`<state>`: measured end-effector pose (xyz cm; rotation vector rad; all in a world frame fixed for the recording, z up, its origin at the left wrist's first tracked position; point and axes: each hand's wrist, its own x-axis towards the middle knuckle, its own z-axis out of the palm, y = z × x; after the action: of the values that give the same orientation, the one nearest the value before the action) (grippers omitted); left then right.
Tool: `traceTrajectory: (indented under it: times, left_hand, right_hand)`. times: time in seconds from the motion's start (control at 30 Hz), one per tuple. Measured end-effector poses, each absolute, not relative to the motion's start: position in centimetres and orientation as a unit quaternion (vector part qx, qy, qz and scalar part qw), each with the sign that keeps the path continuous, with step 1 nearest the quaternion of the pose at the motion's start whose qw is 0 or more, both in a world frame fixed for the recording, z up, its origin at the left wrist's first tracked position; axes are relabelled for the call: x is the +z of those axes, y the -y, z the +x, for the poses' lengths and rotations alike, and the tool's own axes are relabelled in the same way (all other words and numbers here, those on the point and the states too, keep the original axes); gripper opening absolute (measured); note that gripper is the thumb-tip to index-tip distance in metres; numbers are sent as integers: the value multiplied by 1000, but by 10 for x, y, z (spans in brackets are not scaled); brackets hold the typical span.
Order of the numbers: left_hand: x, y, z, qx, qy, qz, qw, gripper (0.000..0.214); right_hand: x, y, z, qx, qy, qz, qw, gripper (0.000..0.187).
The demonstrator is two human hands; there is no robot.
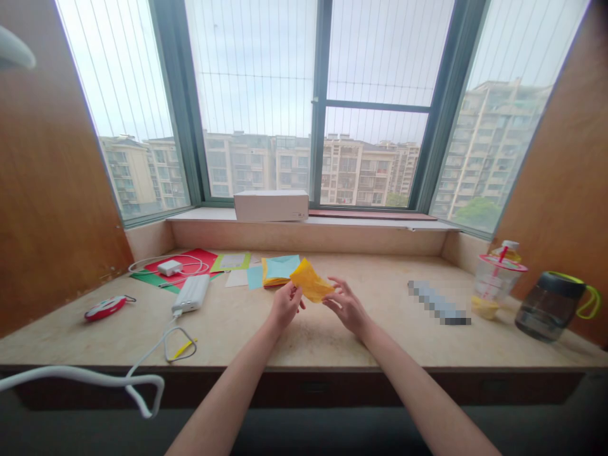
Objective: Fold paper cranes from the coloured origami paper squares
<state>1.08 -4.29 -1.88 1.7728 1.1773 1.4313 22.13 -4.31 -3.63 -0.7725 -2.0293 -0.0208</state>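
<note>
A folded yellow-orange paper is held above the beige stone sill-top desk. My left hand pinches its near left edge with closed fingers. My right hand touches its right corner, thumb and forefinger on the paper and the other fingers spread. Just behind lies a stack of coloured sheets, teal on top.
Red and green sheets with a white charger lie at the left, beside a white power bank with its cable and a red-white object. A white box sits on the window ledge. A plastic cup and dark jug stand at right.
</note>
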Motion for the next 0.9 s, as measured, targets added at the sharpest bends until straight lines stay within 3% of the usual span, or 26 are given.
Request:
traceTrajectory:
  times: [0.17, 0.33, 0.43, 0.63, 0.9]
  left_hand:
    - [-13, 43, 15, 539, -405, 626, 391, 32]
    - [-11, 36, 19, 529, -405, 586, 462, 27]
    - [-9, 26, 22, 524, -405, 565, 492, 26]
    - [0, -7, 36, 511, -373, 558, 537, 33]
    - [-14, -24, 51, 529, -344, 539, 558, 38]
  right_hand:
    - [-30, 45, 225, -103, 805, -347, 470, 15]
    - [-13, 41, 237, -208, 883, -272, 322, 36]
    - [-9, 28, 246, -247, 893, -251, 281, 41]
    - [1, -8, 254, -277, 889, -216, 294, 22]
    - [-3, -32, 254, -116, 850, -274, 434, 11]
